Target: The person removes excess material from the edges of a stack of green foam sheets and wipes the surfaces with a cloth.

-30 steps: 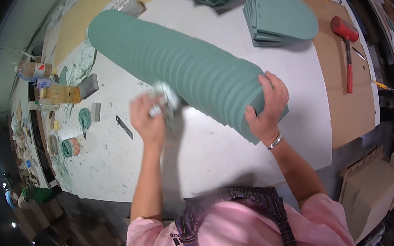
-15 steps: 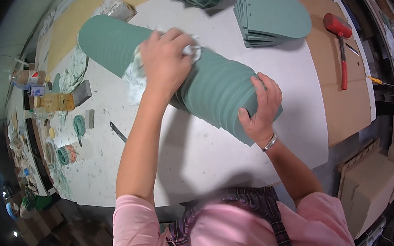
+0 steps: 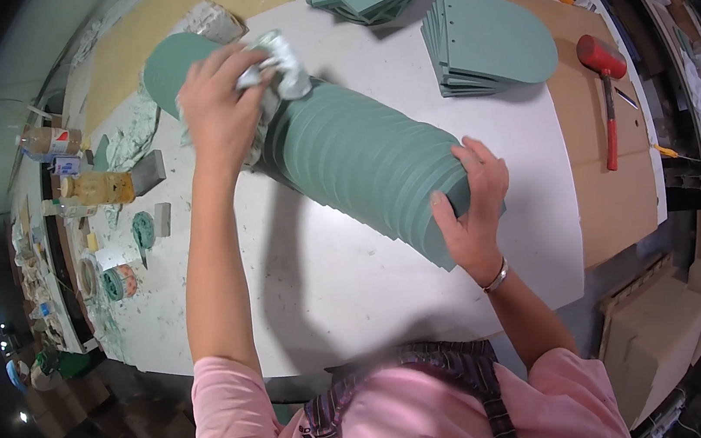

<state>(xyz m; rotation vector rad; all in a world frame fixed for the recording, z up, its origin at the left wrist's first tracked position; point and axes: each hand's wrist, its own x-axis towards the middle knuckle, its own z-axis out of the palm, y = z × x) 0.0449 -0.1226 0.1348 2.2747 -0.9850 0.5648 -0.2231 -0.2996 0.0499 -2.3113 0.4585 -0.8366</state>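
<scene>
A long row of green round-ended boards (image 3: pixel 360 152) stands pressed together on the white table (image 3: pixel 343 299), running from far left to near right. Near its far end, my left hand (image 3: pixel 218 104) is closed on a white cloth (image 3: pixel 286 62) laid over the boards' curved edges. Part of the cloth hangs down the row's near side, mostly behind the hand. At the near right end, my right hand (image 3: pixel 476 208) rests with fingers and thumb apart against the last board, holding nothing between them.
Flat stacks of green boards (image 3: pixel 499 39) lie at the back right. A red mallet (image 3: pixel 606 91) is on brown board at the right. Bottles (image 3: pixel 101 186), a grey block (image 3: pixel 148 172) and a jar (image 3: pixel 120 282) stand at the left. Cardboard boxes (image 3: pixel 658 339) sit below the right edge.
My left hand has slid the cloth from the middle of the row toward its far left end. My right hand stays at the near end.
</scene>
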